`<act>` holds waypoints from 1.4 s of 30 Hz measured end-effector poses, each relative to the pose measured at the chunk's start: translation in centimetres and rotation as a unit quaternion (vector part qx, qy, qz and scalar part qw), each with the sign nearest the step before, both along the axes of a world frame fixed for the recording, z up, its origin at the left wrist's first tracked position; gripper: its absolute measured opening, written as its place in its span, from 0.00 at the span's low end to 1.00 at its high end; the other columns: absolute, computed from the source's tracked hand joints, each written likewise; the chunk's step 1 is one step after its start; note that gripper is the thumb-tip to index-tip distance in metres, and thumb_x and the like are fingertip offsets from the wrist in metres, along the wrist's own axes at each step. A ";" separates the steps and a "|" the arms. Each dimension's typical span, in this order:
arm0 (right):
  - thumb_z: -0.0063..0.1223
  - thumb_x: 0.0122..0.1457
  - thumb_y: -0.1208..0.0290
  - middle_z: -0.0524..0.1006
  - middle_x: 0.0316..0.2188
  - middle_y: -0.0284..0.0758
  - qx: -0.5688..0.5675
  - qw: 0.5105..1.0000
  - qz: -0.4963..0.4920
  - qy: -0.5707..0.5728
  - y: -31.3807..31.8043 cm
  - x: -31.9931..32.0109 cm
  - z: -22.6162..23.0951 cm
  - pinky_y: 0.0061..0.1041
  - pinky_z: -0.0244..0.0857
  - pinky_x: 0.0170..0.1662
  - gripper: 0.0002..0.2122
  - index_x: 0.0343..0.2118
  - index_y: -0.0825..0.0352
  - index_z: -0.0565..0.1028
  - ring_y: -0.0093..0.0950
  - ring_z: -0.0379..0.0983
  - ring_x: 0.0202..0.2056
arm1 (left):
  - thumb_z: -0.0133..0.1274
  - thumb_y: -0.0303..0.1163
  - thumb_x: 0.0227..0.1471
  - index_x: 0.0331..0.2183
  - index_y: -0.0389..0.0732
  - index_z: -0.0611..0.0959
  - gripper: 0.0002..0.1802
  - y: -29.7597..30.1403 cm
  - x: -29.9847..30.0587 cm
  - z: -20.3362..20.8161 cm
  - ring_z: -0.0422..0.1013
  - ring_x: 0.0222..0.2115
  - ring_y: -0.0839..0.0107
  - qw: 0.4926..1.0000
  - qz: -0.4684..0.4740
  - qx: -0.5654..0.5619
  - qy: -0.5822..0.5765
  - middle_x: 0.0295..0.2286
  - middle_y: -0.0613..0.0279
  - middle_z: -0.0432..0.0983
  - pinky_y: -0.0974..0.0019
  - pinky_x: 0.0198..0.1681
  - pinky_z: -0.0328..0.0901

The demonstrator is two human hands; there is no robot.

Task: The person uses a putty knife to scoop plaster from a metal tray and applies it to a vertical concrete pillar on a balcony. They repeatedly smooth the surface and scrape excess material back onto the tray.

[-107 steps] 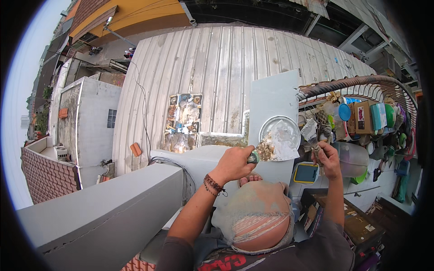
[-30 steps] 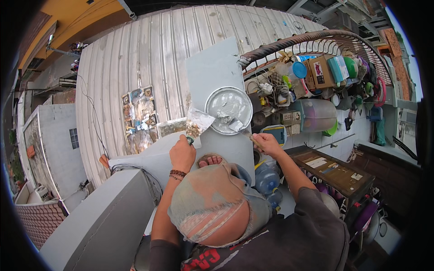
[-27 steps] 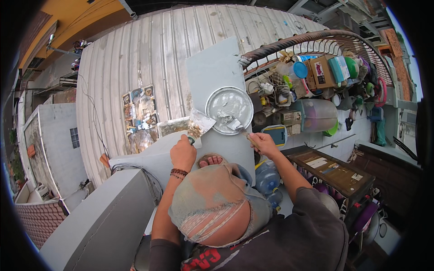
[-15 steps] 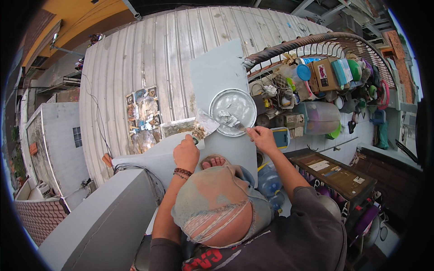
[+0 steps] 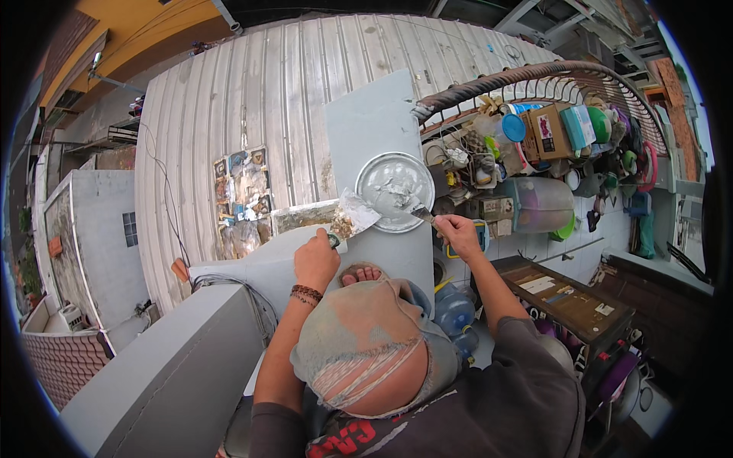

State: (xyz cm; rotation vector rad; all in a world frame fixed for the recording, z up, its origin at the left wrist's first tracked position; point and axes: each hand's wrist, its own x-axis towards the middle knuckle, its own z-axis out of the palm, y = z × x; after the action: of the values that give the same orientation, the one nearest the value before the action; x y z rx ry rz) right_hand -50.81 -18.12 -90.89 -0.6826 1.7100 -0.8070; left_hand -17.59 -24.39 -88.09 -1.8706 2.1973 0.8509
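Paste (image 5: pixel 394 191) sits on the round lid (image 5: pixel 376 169). Right fingers (image 5: pixel 443 222) grip the narrow scraper (image 5: pixel 424 214), blade over the rim, seemingly angled to reach in. Left fingers (image 5: pixel 324 236) grip the wide scraper (image 5: pixel 357 214), smeared blade near the lid. Lid's on the grey ledge (image 5: pixel 389 263), presumably for easy two-handed reach.

A flat, pale grey ledge (image 5: pixel 374 103) — smooth-faced, running out from the person beside a ribbed metal roof (image 5: pixel 305 84) — bears a shallow round tray (image 5: pixel 412 169) near its right edge. Grey paste (image 5: pixel 395 192) lies in the tray; nearer the person, a bare-toed foot (image 5: pixel 362 273) rests on the ledge.
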 end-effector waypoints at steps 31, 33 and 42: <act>0.67 0.48 0.76 0.74 0.37 0.33 -0.271 0.955 0.109 0.054 -4.5 -0.4 6.9 0.24 0.63 0.47 0.16 0.39 0.67 0.74 0.26 0.70 0.40 | 0.56 0.30 0.39 0.29 0.40 0.75 0.10 -5.5 -2.1 7.8 0.72 0.25 0.45 0.974 -0.057 -0.058 0.212 0.19 0.49 0.74 0.48 0.30 0.66; 0.67 0.48 0.76 0.74 0.37 0.32 -0.269 0.953 0.128 0.051 -4.7 -0.7 6.8 0.24 0.63 0.47 0.16 0.39 0.67 0.74 0.25 0.70 0.40 | 0.56 0.29 0.39 0.28 0.40 0.75 0.10 -5.6 -1.7 7.9 0.72 0.25 0.45 0.968 -0.066 -0.072 0.233 0.19 0.49 0.74 0.49 0.30 0.66; 0.60 0.56 0.79 0.74 0.35 0.29 -0.211 0.961 0.109 0.144 -3.9 -2.1 6.4 0.19 0.67 0.42 0.11 0.41 0.67 0.73 0.16 0.69 0.37 | 0.56 0.29 0.39 0.29 0.41 0.76 0.10 -5.4 0.3 7.8 0.72 0.26 0.46 0.978 -0.050 -0.066 0.194 0.21 0.49 0.75 0.49 0.30 0.67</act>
State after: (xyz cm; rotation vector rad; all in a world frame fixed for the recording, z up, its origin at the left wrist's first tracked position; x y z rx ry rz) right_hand -52.92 -21.99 -84.53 -1.3117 1.6911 -0.9592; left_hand -17.24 -29.74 -80.34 -1.7490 2.6088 1.1601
